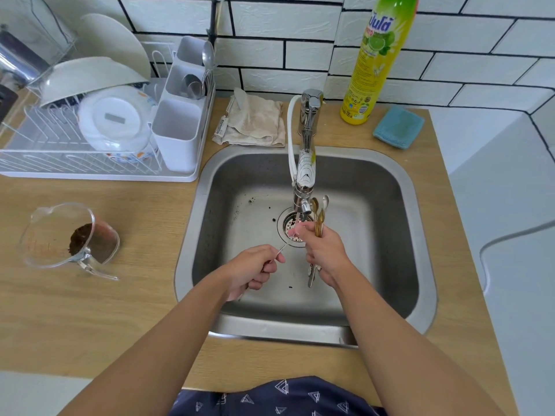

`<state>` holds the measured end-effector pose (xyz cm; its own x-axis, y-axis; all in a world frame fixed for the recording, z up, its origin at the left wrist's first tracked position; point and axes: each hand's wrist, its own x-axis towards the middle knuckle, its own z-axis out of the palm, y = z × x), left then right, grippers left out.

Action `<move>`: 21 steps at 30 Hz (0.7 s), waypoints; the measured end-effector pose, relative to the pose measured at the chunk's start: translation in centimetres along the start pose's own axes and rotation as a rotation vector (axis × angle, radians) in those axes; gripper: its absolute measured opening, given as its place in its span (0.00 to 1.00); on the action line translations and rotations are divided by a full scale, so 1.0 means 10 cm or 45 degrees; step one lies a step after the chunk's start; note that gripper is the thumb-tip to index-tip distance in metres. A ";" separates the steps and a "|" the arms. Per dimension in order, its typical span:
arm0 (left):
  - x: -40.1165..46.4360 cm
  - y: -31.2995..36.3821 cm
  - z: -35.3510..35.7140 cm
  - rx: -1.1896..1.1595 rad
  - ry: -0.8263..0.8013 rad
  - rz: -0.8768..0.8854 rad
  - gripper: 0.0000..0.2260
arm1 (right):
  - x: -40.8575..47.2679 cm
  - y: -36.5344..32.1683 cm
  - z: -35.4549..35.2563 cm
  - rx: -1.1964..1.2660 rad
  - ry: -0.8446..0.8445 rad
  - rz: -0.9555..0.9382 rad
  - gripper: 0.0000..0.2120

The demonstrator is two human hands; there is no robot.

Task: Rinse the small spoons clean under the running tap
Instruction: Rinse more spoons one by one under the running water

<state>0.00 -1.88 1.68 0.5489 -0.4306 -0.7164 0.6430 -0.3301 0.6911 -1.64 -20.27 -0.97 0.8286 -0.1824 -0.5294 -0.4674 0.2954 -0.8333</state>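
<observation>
Now my left hand (255, 270) pinches one small spoon (280, 250) under the tap (306, 175); my right hand (322, 250) grips the bundle of spoons (319, 211). I'd turn it slowly.

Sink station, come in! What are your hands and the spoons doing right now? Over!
Left hand pinches one thin spoon, tip toward the tap. Right hand grips a bunch of small spoons beside the spout. Nothing in the way.
</observation>
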 end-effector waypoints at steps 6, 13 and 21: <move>0.41 0.35 0.30 0.521 0.354 0.444 0.08 | 0.08 -0.09 -0.03 -0.087 0.294 -0.129 0.05; 0.55 0.28 0.15 0.605 0.194 0.418 0.09 | 0.17 -0.33 -0.34 0.055 0.642 -0.181 0.05; 0.61 0.43 0.39 0.808 0.295 0.499 0.13 | 0.10 -0.21 -0.14 0.070 0.580 -0.107 0.07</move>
<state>4.01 -9.20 0.65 0.8154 -0.4520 -0.3618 -0.0116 -0.6376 0.7703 -0.23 -22.45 0.02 0.6373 -0.5972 -0.4870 -0.3775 0.3089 -0.8730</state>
